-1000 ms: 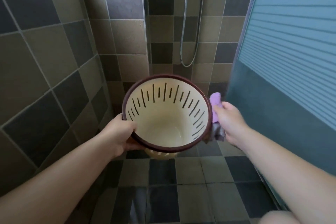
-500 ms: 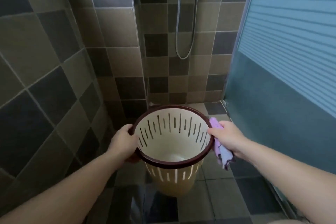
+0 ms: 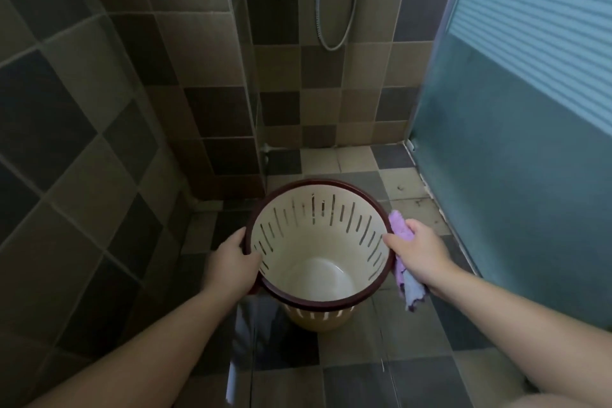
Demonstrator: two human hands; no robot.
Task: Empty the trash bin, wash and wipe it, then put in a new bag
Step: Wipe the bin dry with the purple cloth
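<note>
A cream trash bin [image 3: 318, 262] with slotted walls and a dark red rim stands upright low over the tiled shower floor, its inside bare with no bag. My left hand [image 3: 231, 263] grips the rim on the left, thumb inside. My right hand [image 3: 419, 253] holds the rim on the right and pinches a purple cloth [image 3: 405, 278] against it; the cloth hangs down outside the bin. Whether the bin's base touches the floor is hidden.
Tiled walls close in on the left and at the back. A shower hose [image 3: 334, 10] loops on the back wall. A frosted glass door [image 3: 516, 156] stands on the right. A glass partition edge [image 3: 256, 129] runs down behind the bin.
The bin has come down from chest height toward the floor and tipped from facing me to upright. Both hands kept their hold and the cloth stayed in my right hand.
</note>
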